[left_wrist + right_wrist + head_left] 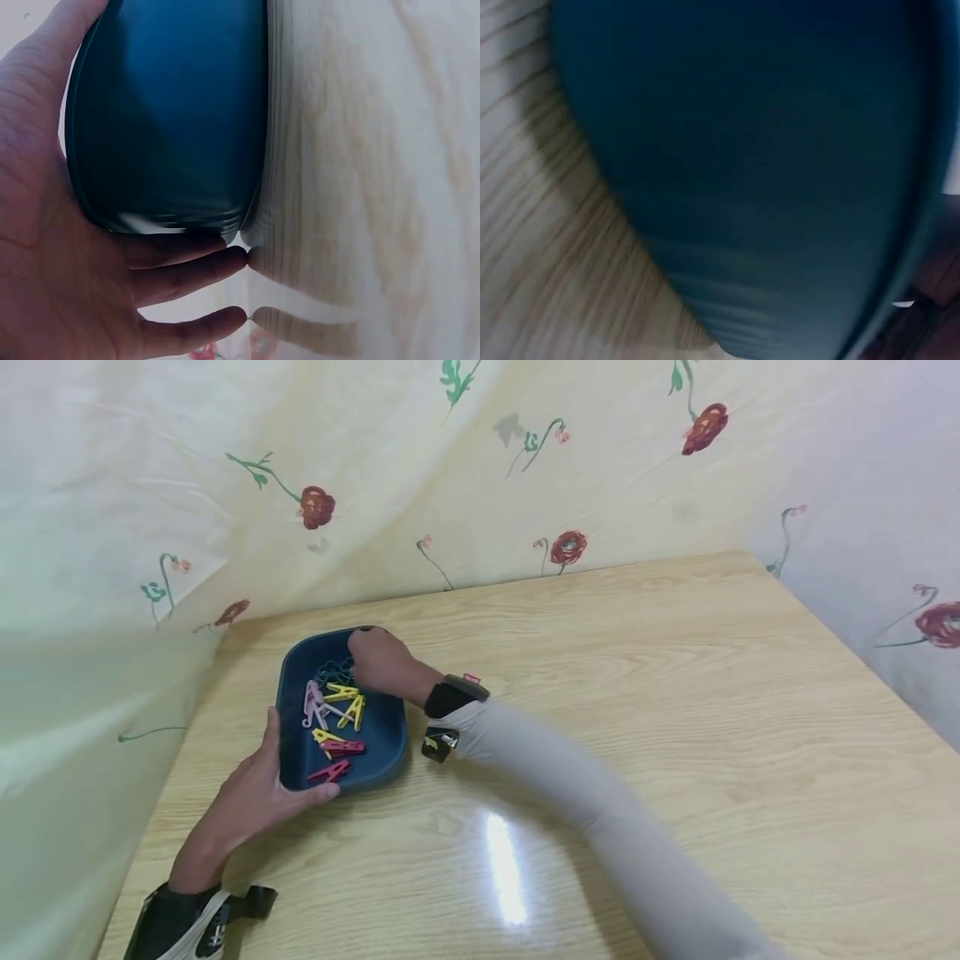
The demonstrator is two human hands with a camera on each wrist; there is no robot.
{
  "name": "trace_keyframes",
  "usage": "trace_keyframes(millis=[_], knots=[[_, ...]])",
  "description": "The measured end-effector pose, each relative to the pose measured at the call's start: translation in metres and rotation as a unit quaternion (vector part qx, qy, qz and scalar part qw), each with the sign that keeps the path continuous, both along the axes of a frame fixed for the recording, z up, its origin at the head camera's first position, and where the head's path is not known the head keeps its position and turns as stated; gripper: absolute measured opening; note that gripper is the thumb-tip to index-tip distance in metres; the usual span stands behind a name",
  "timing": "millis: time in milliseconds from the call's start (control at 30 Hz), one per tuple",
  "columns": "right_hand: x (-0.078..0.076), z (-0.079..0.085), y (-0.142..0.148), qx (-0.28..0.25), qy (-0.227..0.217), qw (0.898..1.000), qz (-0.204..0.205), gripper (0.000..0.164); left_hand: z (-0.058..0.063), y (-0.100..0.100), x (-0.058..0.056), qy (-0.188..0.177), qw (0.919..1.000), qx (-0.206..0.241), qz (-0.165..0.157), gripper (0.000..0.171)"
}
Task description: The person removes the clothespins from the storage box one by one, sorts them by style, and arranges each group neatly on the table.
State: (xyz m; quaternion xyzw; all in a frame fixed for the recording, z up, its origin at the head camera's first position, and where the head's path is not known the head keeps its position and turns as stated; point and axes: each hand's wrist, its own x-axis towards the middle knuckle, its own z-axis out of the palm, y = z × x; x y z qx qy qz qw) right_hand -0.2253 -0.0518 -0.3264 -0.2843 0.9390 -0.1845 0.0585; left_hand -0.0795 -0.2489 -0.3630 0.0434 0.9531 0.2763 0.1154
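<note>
A dark blue plastic tray (382, 756) stands at the left of the table, with small clothespins in it: yellow ones (352, 712), pale pink ones (312, 703) and dark red ones (342, 747). Dark green pieces (335, 672) lie at its far end. My left hand (258, 789) rests against the tray's near left corner, thumb along the near side, with straight fingers along the wall in the left wrist view. My right hand (384, 664) reaches over the far right rim, fingers bent down beside the green pieces. Its fingertips are hidden, so I cannot tell whether it holds one.
The wood-grain table (637, 710) stretches away to the right of the tray. A pale cloth with printed flowers (480, 477) hangs behind the table and along its sides. A bright light reflection shows on the tabletop near the right forearm.
</note>
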Motion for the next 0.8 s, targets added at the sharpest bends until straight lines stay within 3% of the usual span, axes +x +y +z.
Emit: trace_keyframes(millis=[167, 333, 567, 800], knots=[[-0.003, -0.002, -0.014, 0.047, 0.014, 0.999, 0.008, 0.025, 0.003, -0.001, 0.0, 0.003, 1.0, -0.009, 0.003, 0.135], [-0.005, -0.002, -0.021, 0.084, 0.025, 0.996, -0.014, 0.025, 0.005, -0.001, -0.003, 0.009, 0.9999, -0.007, 0.002, 0.134], [-0.001, -0.013, -0.03, 0.098, 0.043, 0.994, 0.009, 0.021, 0.003, -0.006, 0.002, -0.01, 0.9997, -0.018, 0.015, 0.135], [0.006, -0.028, -0.025, 0.094, 0.095, 0.991, -0.006, 0.029, -0.002, -0.002, 0.004, -0.004, 0.9999, -0.009, 0.004, 0.133]])
